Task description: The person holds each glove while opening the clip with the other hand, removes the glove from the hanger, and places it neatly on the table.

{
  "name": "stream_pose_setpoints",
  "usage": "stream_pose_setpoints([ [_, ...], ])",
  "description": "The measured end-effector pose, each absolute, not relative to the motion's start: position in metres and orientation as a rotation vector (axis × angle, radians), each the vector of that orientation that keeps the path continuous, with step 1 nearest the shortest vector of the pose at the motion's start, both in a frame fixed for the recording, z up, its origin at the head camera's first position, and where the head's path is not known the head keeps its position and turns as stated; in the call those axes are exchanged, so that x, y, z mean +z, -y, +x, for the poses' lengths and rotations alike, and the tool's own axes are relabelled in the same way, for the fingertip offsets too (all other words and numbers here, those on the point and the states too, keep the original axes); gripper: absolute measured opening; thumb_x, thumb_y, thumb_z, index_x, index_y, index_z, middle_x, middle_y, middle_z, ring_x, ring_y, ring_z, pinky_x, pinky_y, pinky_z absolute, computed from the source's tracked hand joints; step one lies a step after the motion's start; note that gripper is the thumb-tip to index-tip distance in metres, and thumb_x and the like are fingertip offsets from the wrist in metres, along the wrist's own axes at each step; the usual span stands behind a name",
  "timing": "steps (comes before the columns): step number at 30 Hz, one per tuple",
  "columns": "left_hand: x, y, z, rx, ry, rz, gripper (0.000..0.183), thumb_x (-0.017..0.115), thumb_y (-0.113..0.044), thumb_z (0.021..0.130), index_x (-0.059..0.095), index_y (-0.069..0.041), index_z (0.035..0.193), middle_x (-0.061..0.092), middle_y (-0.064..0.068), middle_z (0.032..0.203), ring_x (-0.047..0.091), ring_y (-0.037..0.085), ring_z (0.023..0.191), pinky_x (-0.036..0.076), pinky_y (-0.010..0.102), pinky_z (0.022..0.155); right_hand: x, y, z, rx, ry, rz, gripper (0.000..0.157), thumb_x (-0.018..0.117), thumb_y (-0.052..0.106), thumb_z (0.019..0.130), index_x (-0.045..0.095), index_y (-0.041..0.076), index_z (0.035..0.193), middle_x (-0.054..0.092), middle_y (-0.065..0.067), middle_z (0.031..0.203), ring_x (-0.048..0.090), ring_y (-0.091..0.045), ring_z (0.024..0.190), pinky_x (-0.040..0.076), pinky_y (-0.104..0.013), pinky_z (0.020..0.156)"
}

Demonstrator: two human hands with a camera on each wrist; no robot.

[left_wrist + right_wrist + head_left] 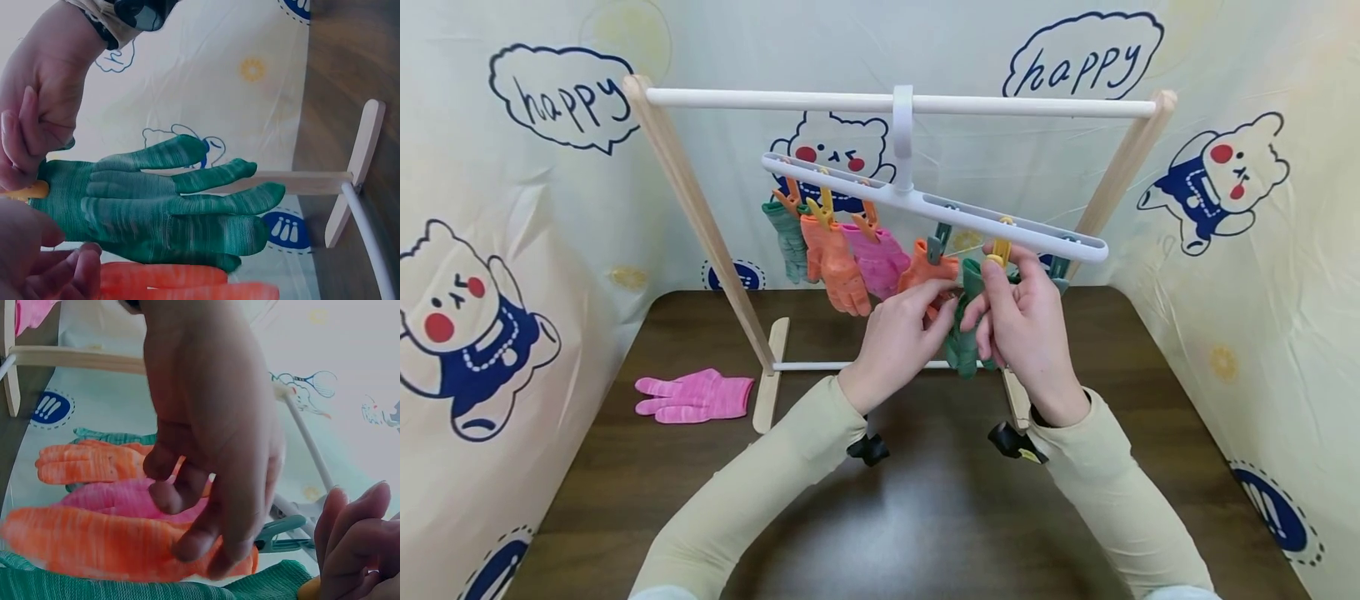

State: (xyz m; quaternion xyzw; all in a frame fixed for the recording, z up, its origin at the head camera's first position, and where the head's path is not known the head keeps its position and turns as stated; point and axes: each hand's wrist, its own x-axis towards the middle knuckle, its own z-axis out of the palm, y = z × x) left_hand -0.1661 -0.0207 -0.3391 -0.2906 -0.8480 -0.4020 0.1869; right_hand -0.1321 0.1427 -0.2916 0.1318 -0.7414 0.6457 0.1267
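Where the green glove point(137, 203) hangs: under the right half of the white hanger point(904, 198), cuff up and fingers down, between the two hands.
Yellow clip point(1002, 248): at the cuff, overlapping its edge in the left wrist view; whether it bites the knit cannot be told.
Right hand point(1032, 325): thumb and forefinger pinch the yellow clip, the other fingers bent beside the glove.
Left hand point(897, 337): fingers loosely bent, nothing visibly held; the tips lie close to the cuff, contact unclear.
Clipping well: the work appears to be fitting cuff and clip together, so seat the cuff deep between the prongs, flatten it with the left fingertips, ease the pinch off slowly, then test with a light tug.
Hanger care: it hangs by one hook point(903, 125) on the white rail point(760, 101) and slants lower to the right, so a downward pull could swing it.
Close neighbour: an orange glove point(927, 268) under a dark green clip point(938, 243), just beside; keep its fabric out of the bite.
Left half: a teal glove point(788, 243), a second orange glove point(833, 267) and a pink glove point(882, 257), clipped.
Table point(925, 525): a loose pink glove point(700, 397) lies by the stand's left foot point(771, 375).
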Motion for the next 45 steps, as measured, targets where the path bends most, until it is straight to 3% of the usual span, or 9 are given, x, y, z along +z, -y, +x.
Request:
stream_pose_setpoints([
  [8, -0.3380, 0.0171, -0.1690, -1.208, 2.438, -0.822, 0.032, 0.068, -0.022, 0.102, 0.067, -0.008, 0.131, 0.072, 0.003, 0.094, 0.063, 0.012, 0.074, 0.053, 0.024, 0.066, -0.2921, -0.1419, -0.1299, 1.985, 2.082, 0.425, 0.030, 0.049, 0.024, 0.111, 0.048, 0.007, 0.136, 0.064, -0.009, 0.062, 0.050, -0.021, 0.034, 0.036, -0.029, 0.032],
  [18, -0.3364, 0.0146, -0.1673, -1.215, 2.350, -0.843, 0.011, 0.070, -0.017, 0.101, 0.070, -0.008, 0.106, 0.068, 0.003, 0.081, 0.057, 0.013, 0.066, 0.047, 0.025, 0.060, -0.2906, -0.1417, -0.1270, 2.122, 1.970, 0.428, 0.028, 0.053, 0.023, 0.110, 0.050, 0.009, 0.134, 0.063, -0.009, 0.060, 0.050, -0.020, 0.036, 0.036, -0.027, 0.034],
  [30, -0.3364, 0.0160, -0.1669, -1.208, 2.320, -0.891, 0.008, 0.071, -0.016, 0.100, 0.073, -0.008, 0.101, 0.068, 0.002, 0.080, 0.056, 0.012, 0.066, 0.047, 0.025, 0.061, -0.2900, -0.1414, -0.1282, 2.213, 1.830, 0.389, 0.028, 0.057, 0.018, 0.108, 0.058, 0.005, 0.132, 0.067, -0.005, 0.063, 0.058, -0.019, 0.043, 0.036, -0.023, 0.037],
  [45, -0.3361, 0.0207, -0.1659, -1.191, 2.336, -0.880, 0.010, 0.071, -0.016, 0.100, 0.074, -0.007, 0.103, 0.070, 0.003, 0.081, 0.056, 0.013, 0.065, 0.047, 0.024, 0.060, -0.2908, -0.1479, -0.1307, 2.186, 1.790, 0.321, 0.034, 0.062, 0.021, 0.105, 0.067, -0.001, 0.132, 0.067, -0.006, 0.069, 0.052, -0.014, 0.040, 0.034, -0.021, 0.037],
])
